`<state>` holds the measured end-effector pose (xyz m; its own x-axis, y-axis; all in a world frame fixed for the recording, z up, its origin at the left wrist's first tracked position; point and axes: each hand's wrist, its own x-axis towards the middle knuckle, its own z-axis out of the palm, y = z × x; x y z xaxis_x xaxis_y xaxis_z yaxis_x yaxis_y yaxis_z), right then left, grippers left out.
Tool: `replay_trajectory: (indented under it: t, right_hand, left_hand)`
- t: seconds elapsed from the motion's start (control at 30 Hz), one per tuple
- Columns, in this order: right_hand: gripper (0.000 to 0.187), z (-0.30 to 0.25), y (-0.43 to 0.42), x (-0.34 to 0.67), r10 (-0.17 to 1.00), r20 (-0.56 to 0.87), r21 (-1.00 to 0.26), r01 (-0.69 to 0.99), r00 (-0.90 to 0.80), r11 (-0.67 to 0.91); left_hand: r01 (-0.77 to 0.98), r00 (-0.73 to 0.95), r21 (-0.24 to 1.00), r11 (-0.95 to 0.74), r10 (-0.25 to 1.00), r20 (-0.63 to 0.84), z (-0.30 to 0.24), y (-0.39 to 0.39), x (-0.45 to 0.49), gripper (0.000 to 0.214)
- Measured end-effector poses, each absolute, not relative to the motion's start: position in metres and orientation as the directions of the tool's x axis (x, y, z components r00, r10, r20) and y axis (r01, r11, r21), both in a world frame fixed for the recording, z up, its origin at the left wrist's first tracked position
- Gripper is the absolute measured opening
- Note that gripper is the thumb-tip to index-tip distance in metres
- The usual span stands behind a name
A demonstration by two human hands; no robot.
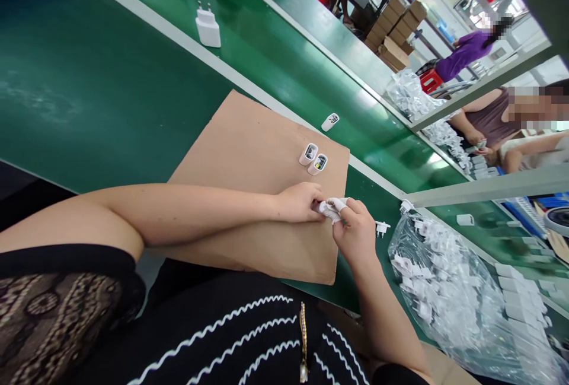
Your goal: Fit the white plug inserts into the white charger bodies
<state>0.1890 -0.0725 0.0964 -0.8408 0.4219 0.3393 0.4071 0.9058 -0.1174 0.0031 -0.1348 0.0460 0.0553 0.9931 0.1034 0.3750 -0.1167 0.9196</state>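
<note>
My left hand (302, 201) is closed, its fingertips pinching a small white plastic charger part (320, 207). From the other side my right hand (357, 232) presses on the same part with thumb and finger, which wear white wrappings (336, 207). The fingers cover most of the part, so its exact shape is hidden. Both hands are over the right side of a brown cardboard sheet (249, 153). Just beyond them, two open white charger housings (308, 154) stand on the cardboard with their insides showing. A third housing (330, 122) lies farther off on the green bench.
A white plug piece (382, 228) lies right of my right hand. Beside it is a clear plastic bag (444, 284) full of white plug parts. A finished-looking white charger (207, 26) stands at the upper left. Metal frame bars (484, 85) cross the right; co-workers sit beyond.
</note>
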Motion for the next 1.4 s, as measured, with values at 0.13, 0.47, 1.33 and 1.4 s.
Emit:
replay_trajectory:
  t: [0.13, 0.47, 1.33, 1.4]
  right_hand:
    - [0.033, 0.085, -0.074, 0.194, 0.47, 0.381, -0.151, 0.448, -0.796, 0.881]
    - [0.054, 0.088, -0.066, 0.204, 0.68, 0.24, -0.541, 0.486, -0.693, 0.687]
    - [0.051, 0.052, -0.013, 0.258, 0.945, 0.26, -0.678, 0.658, -0.201, 0.327]
    - [0.037, 0.05, -0.01, 0.256, 0.936, 0.282, -0.756, 0.553, -0.21, 0.352]
  left_hand:
    - [0.369, 0.025, 0.92, -0.132, 0.991, 0.132, 0.043, -0.135, 0.006, 0.027]
    - [0.38, 0.069, 0.917, -0.116, 0.993, 0.097, 0.054, -0.145, 0.013, 0.03]
    - [0.836, -0.549, 0.283, 0.471, 0.726, 0.414, 0.083, -0.018, -0.155, 0.071]
    - [0.869, -0.48, 0.278, 0.409, 0.832, 0.278, 0.09, -0.014, -0.148, 0.063]
